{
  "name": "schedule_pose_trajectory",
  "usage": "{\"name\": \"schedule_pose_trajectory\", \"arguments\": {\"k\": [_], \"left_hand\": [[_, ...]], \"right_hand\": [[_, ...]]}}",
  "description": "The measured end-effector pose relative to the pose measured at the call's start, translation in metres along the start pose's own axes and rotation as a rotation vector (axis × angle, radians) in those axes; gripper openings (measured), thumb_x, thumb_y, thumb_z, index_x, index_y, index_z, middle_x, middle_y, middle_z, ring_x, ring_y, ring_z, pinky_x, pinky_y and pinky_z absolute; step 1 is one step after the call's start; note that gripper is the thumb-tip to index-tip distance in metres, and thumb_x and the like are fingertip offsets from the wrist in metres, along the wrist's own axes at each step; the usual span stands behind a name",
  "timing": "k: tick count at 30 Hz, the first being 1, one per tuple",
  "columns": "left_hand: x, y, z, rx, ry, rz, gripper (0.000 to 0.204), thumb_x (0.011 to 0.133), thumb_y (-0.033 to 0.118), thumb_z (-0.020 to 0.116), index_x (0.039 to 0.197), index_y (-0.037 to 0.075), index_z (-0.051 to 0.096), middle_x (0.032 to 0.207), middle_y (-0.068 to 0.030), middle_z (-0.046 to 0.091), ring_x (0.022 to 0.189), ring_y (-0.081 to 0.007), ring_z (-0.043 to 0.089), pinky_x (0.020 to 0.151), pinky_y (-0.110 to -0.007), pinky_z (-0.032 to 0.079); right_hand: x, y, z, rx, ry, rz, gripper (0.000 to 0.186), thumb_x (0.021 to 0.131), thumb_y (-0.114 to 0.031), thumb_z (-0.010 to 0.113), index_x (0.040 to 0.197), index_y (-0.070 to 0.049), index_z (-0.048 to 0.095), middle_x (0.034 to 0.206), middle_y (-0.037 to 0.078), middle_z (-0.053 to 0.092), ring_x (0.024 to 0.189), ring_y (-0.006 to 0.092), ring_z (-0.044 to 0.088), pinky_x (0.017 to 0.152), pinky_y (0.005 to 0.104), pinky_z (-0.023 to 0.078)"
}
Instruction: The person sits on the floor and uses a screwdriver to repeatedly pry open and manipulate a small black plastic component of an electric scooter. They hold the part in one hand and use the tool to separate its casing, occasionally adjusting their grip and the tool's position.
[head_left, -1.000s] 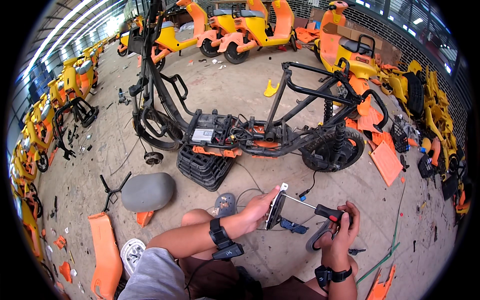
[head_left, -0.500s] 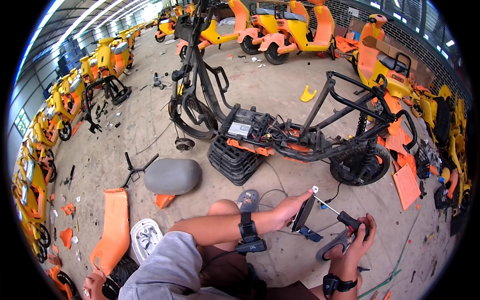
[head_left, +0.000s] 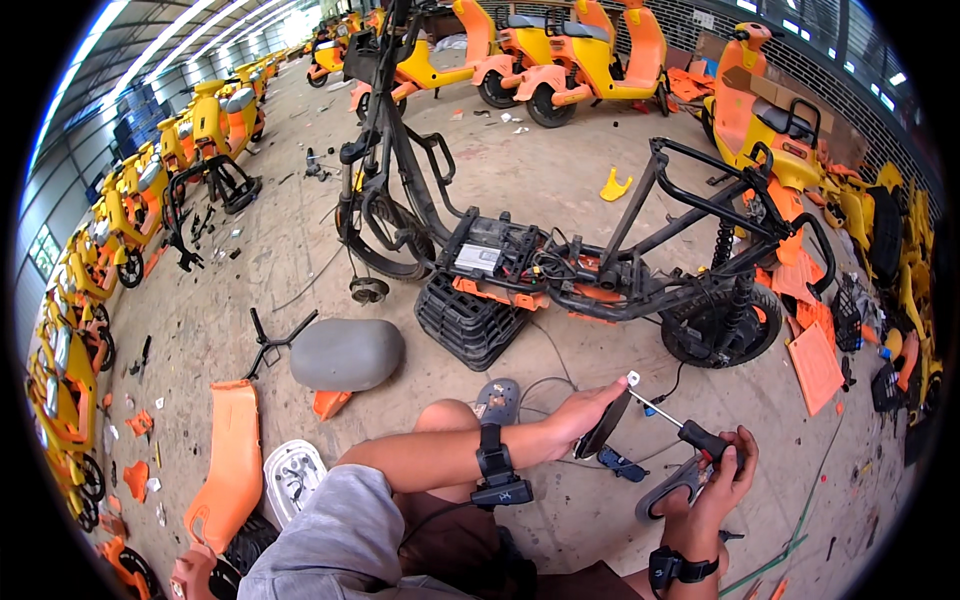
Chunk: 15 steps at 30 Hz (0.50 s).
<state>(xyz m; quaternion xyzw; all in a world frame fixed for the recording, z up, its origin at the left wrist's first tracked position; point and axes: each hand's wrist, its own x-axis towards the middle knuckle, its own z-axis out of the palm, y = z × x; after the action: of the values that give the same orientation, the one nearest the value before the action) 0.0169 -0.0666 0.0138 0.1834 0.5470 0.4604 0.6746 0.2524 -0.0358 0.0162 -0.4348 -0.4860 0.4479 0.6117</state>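
**A:** Left hand (head_left: 578, 418) – grip clenched on a flat dark panel piece (head_left: 603, 428), held edge-on, w/ a small white tab at its top. Right hand (head_left: 722, 478) – grip wrapped round a screwdriver (head_left: 680, 423) by its black/red handle, shaft angled up-left, tip right at the white tab. Both just above the concrete floor (head_left: 300, 260), in front of the bent knee.

**B:** Around them?

**A:** Grey curved plastic part (head_left: 668, 490) just under the right hand, touching or not – can't tell. Small blue-black bit (head_left: 622, 465) on the floor btwn the hands. Blue sandal (head_left: 497, 400) beside the knee. Stripped black scooter frame (head_left: 600, 260) further back, propped on a black crate (head_left: 465, 322). Grey seat (head_left: 345, 353) off to the left, orange fairing (head_left: 232, 465) near it. Rows of yellow/orange scooters along both edges.
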Motion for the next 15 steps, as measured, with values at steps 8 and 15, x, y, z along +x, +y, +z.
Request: {"name": "schedule_pose_trajectory", "arguments": {"k": [8, 15], "left_hand": [[0.008, -0.011, -0.006, 0.063, -0.030, 0.052, 0.066, 0.098, 0.063, 0.045, 0.130, 0.007, 0.056, 0.098, -0.0025, 0.060, 0.083, -0.0112, 0.058, 0.073, -0.028, 0.048], [0.009, -0.006, -0.001, 0.144, -0.063, 0.168, 0.032, 0.094, 0.029, 0.059, 0.116, 0.006, 0.056, 0.098, -0.0051, 0.064, 0.088, -0.0130, 0.061, 0.080, -0.029, 0.049]], "right_hand": [[-0.002, 0.001, 0.003, 0.038, 0.001, 0.011, 0.028, 0.100, -0.011, 0.050, 0.125, 0.000, 0.053, 0.108, 0.012, 0.060, 0.078, 0.0147, 0.057, 0.062, 0.0252, 0.044], [0.000, 0.009, -0.008, 0.086, 0.040, 0.028, 0.028, 0.100, -0.012, 0.051, 0.126, 0.000, 0.053, 0.110, 0.013, 0.060, 0.082, 0.0162, 0.059, 0.063, 0.0264, 0.048]]}}
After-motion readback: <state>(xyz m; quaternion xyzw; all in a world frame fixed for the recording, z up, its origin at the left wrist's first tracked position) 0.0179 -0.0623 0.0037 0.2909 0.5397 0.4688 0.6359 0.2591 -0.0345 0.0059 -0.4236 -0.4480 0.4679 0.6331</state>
